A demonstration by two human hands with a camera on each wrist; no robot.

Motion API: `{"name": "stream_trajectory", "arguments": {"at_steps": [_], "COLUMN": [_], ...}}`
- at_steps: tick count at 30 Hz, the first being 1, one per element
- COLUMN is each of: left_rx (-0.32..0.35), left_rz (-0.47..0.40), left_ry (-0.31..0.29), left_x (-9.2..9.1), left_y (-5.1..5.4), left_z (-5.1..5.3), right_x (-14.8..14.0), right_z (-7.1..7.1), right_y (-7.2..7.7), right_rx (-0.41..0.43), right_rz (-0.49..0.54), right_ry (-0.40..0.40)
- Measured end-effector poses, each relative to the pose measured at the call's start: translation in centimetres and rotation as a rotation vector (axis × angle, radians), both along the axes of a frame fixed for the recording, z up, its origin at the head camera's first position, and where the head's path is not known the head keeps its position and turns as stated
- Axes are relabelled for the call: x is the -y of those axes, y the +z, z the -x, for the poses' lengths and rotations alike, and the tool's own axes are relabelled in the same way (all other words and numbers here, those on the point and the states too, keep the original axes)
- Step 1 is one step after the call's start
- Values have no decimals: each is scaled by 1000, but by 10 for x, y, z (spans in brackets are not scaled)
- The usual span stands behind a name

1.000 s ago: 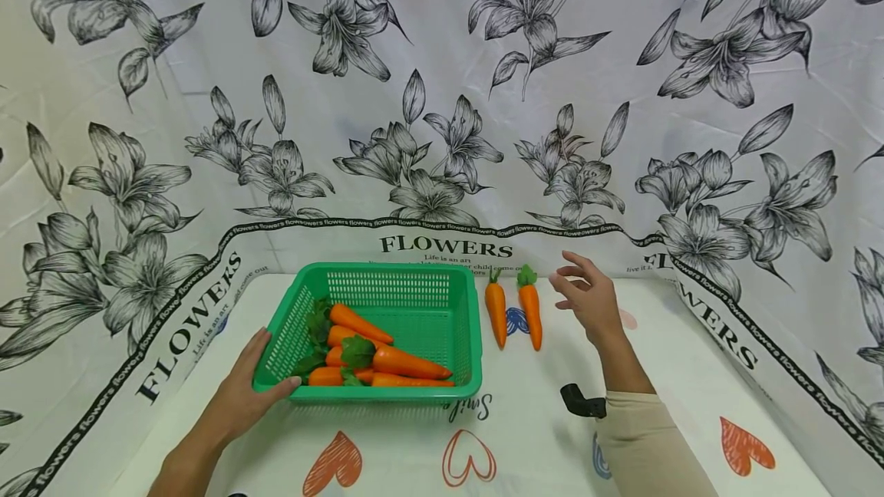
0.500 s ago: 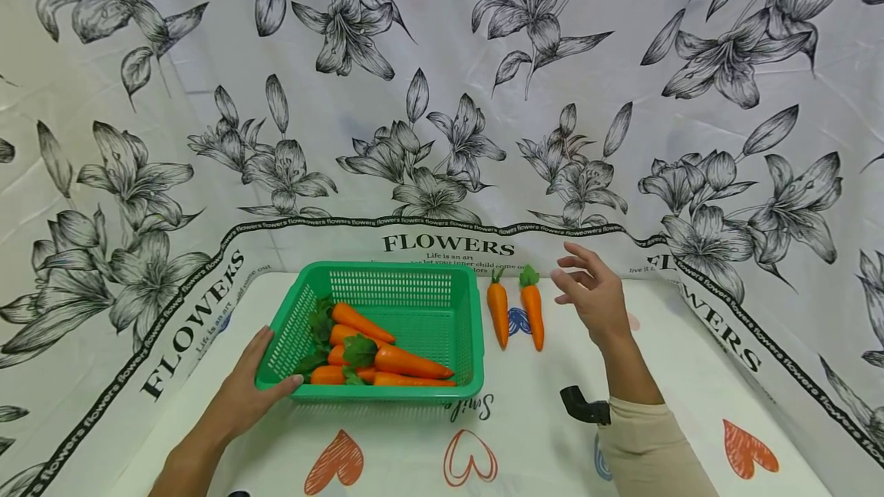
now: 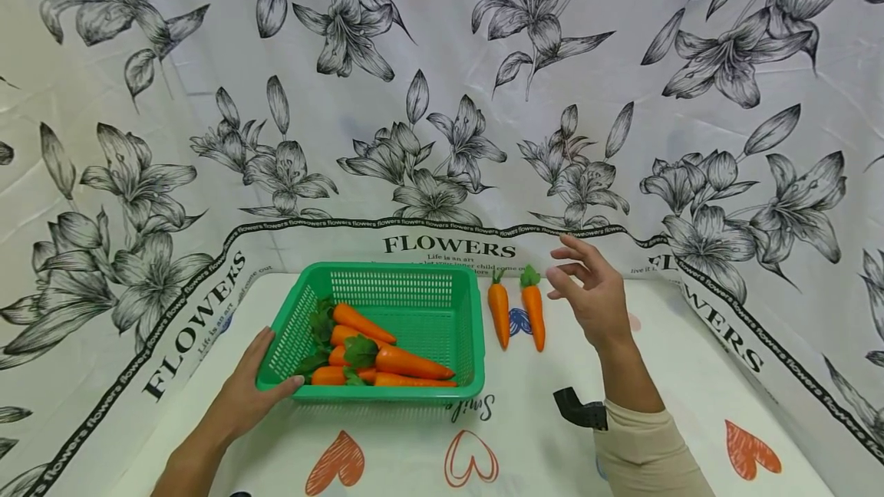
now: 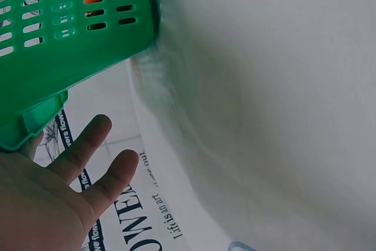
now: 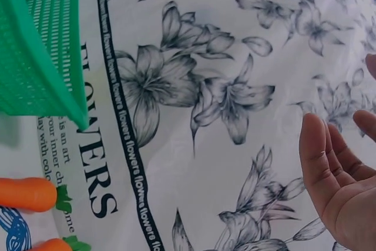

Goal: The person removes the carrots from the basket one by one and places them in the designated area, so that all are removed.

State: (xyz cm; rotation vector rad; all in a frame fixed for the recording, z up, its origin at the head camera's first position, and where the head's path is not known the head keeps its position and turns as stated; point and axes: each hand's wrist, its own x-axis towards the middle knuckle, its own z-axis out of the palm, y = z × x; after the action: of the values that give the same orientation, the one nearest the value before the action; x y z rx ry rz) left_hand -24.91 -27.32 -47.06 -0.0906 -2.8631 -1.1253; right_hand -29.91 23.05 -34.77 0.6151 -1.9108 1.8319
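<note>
Grip on the right is empty: the right hand hangs in the air just right of the outer carrot, its fingers loosely bent and held apart from the thumb. Across from it, the left hand rests against the left side of the green basket, with its thumb at the near rim. Close up, two of its fingers are straight and spread, clear of the plastic, so this grip seems to steady rather than clamp.

Several carrots lie heaped in the left and near part of the basket. On the white tabletop, right of the basket, the inner carrot and the outer carrot lie side by side, not touching, tips on the near side. Each should be light, stiff and somewhat slippery; the thick end just below the leaves looks the best hold, as the tip tapers away. The basket looks light too, likely to slide unless held by its rim.

Compared with a second ago, the right hand's fingers reach slightly higher and its thumb stands out more clearly; basket, carrots and left hand keep their places.
</note>
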Motion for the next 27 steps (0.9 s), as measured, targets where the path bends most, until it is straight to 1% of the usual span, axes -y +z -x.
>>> {"name": "stream_trajectory", "arguments": {"at_steps": [4,9,12,15,21,27], "left_rx": [0,-9,-16,-14,0,2], "left_rz": [-5,1,5,8,-2,0], "left_ry": [0,2,1,6,8,2], "left_x": [0,0,0,0,0,-1], "left_y": [0,-1,-1,-1,0,1], "left_z": [1,1,0,0,-1,-1], "right_x": [4,10,16,23,33,43], "right_z": [-4,-7,-8,-8,-6,-3], "right_y": [4,8,11,14,16,16], "right_rx": [-28,-96,-123,-133,-137,-136], "right_rz": [15,46,52,41,64,46], "right_ry": [25,98,134,157,206,202]}}
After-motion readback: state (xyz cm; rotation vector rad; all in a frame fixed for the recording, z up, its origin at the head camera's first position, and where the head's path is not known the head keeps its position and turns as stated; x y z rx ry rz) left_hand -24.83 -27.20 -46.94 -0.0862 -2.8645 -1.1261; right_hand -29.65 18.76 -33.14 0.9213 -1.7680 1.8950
